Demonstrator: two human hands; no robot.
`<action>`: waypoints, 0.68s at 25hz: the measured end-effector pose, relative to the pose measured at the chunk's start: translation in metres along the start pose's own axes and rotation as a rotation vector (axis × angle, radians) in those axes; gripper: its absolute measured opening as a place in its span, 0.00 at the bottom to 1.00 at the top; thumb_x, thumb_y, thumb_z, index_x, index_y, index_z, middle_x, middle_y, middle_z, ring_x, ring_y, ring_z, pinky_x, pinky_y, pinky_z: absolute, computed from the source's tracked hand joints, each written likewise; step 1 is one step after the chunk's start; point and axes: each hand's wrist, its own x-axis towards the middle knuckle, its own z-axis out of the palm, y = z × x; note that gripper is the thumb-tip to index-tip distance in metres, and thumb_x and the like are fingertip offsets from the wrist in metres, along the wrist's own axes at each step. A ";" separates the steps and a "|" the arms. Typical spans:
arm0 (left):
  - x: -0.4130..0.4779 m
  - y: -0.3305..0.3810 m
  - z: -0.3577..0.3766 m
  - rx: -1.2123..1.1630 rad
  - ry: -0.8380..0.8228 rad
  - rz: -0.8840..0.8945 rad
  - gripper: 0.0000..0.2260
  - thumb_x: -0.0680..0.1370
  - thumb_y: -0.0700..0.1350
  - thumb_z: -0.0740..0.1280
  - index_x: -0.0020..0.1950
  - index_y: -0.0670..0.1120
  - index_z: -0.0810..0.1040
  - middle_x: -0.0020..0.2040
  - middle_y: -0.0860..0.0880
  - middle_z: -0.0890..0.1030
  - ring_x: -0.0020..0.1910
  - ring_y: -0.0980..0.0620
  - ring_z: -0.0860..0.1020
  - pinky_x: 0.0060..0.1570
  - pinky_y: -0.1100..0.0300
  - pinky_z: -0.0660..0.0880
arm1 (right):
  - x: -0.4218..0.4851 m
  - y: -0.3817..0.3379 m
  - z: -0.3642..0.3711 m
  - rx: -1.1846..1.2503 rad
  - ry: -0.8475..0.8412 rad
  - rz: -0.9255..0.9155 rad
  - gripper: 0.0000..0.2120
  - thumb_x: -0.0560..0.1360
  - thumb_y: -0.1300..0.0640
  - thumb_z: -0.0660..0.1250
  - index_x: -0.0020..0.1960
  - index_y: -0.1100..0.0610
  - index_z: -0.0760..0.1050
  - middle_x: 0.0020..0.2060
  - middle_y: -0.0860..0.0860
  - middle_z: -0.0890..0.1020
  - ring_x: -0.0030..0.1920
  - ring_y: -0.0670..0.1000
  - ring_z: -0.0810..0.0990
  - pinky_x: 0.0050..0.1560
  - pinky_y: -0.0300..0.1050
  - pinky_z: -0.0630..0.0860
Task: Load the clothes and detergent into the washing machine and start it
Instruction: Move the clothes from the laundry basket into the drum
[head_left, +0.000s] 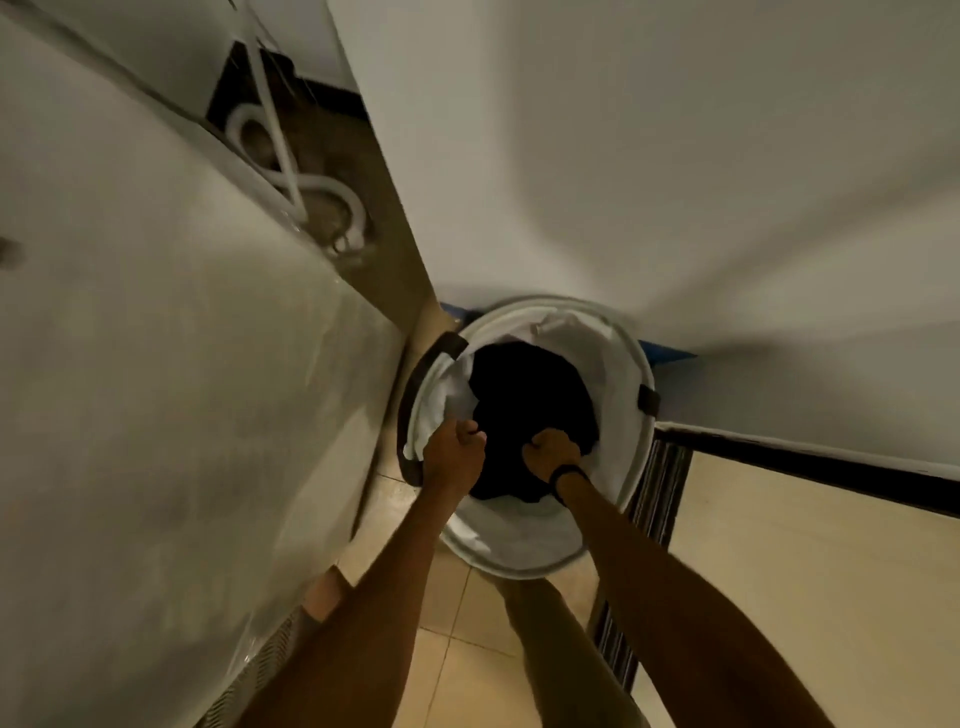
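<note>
Clothes (530, 400), dark and bunched up, sit inside a round white basket (519, 538). The basket stands on the tiled floor (457, 618), right next to the big white washing machine (156, 374) on the left and close to the white wall (649, 156). Both hands reach down into the basket. The left hand (454, 449) is curled in a fist at the left edge of the dark clothes, where they meet the white lining, and it looks like it grips the cloth. The right hand (550, 449) is curled tight too and holds a bunch of the dark clothes near the middle. A black band (570, 475) goes round the right wrist. White hoses (337, 189) curl on the floor behind the machine. A striped mat (657, 493) lies to the right of the basket.
</note>
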 end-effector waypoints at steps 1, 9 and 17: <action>0.019 -0.015 0.014 -0.032 0.000 -0.014 0.09 0.79 0.43 0.66 0.58 0.43 0.78 0.52 0.46 0.81 0.53 0.47 0.78 0.48 0.59 0.70 | 0.027 0.007 0.022 -0.136 -0.001 -0.064 0.21 0.77 0.50 0.65 0.65 0.61 0.70 0.60 0.61 0.76 0.66 0.63 0.72 0.64 0.55 0.72; 0.053 -0.078 0.038 -0.133 0.042 -0.088 0.09 0.79 0.39 0.66 0.58 0.45 0.77 0.44 0.52 0.79 0.48 0.49 0.79 0.49 0.58 0.76 | 0.080 0.039 0.147 -0.245 0.094 -0.149 0.15 0.78 0.51 0.60 0.62 0.56 0.74 0.58 0.59 0.80 0.57 0.61 0.78 0.54 0.53 0.78; -0.004 -0.031 -0.007 0.239 -0.206 0.020 0.40 0.73 0.31 0.69 0.79 0.46 0.53 0.72 0.38 0.65 0.67 0.39 0.70 0.65 0.49 0.71 | -0.119 -0.028 -0.016 0.709 0.505 -0.183 0.07 0.65 0.54 0.58 0.28 0.49 0.66 0.26 0.51 0.71 0.29 0.53 0.68 0.31 0.42 0.58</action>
